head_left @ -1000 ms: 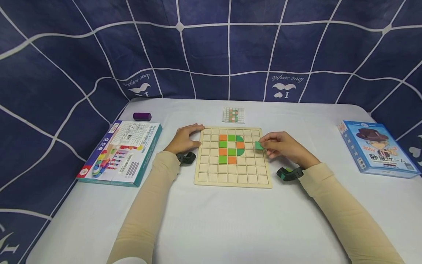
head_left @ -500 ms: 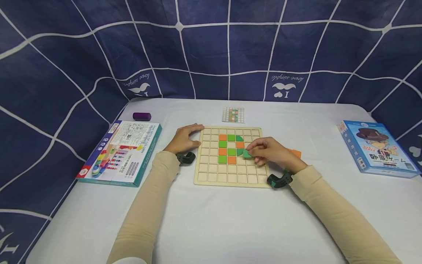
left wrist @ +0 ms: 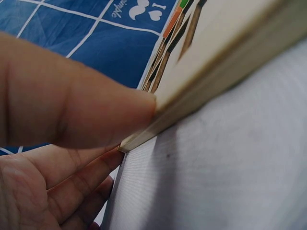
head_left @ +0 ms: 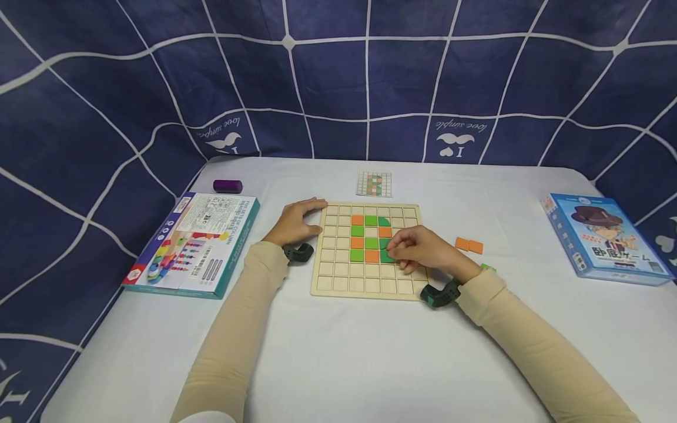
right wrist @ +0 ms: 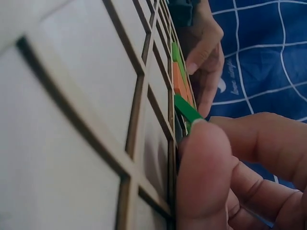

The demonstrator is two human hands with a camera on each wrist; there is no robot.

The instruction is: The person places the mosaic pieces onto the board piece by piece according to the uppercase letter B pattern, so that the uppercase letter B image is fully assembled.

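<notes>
My right hand (head_left: 420,249) pinches a dark green tile (right wrist: 188,109) between thumb and fingertips. In the right wrist view this tile is tilted, one edge down at the wooden grid board (head_left: 365,286). It sits over the square just right of the lower orange tile (head_left: 372,256). Orange, light green and dark green pieces fill several squares in the board's middle. At the board's left edge, the thumb of my left hand (head_left: 293,225) touches the side, and its fingers stretch to the far left corner. Part of the board's right side is hidden under the right hand.
Behind the board lies a small pattern card (head_left: 374,184). Two loose orange tiles (head_left: 469,245) rest right of my right hand, near a partly hidden green piece (head_left: 487,267). Boxes flank the board: a toy box (head_left: 195,247) left, a blue game box (head_left: 608,238) right. A purple cylinder (head_left: 228,187) lies behind the toy box.
My right hand has carried the green tile leftward and nearer me, from above the board's right edge down to a square beside the orange tile. My left hand has stayed put.
</notes>
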